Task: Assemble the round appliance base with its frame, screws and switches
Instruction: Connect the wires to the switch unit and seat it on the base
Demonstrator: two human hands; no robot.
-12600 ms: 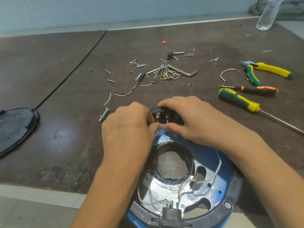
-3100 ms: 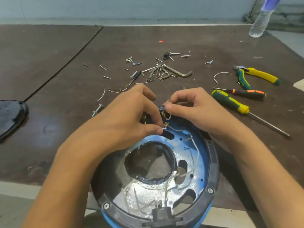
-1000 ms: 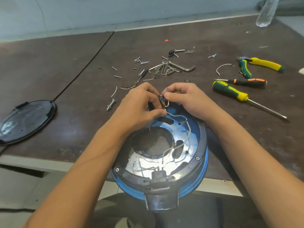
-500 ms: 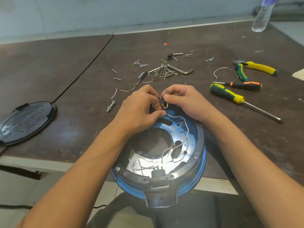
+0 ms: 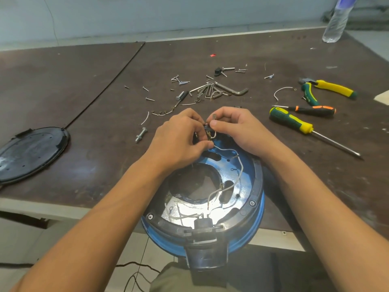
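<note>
The round blue appliance base (image 5: 255, 220) with its black frame ring (image 5: 257, 184) lies upside down over the table's front edge. White wires (image 5: 239, 178) loop across its shiny inside. At its far rim sits a small black switch (image 5: 207, 132), mostly hidden by fingers. My left hand (image 5: 179, 140) pinches the switch and a wire beside it. My right hand (image 5: 235, 128) holds a white wire end with a metal ring terminal (image 5: 214, 116) just above the switch. Loose screws (image 5: 181, 81) lie scattered beyond the hands.
A black round cover (image 5: 31, 151) lies at the left. A bolt (image 5: 140, 134), hex keys (image 5: 227, 90) and short wire pieces lie behind my hands. Two screwdrivers (image 5: 294, 123) and yellow-green pliers (image 5: 328, 89) rest at the right, a plastic bottle (image 5: 335, 24) at the far right.
Both hands stay at the switch on the far rim. My right hand's fingers have lifted the wire end slightly above the switch; the base has not moved.
</note>
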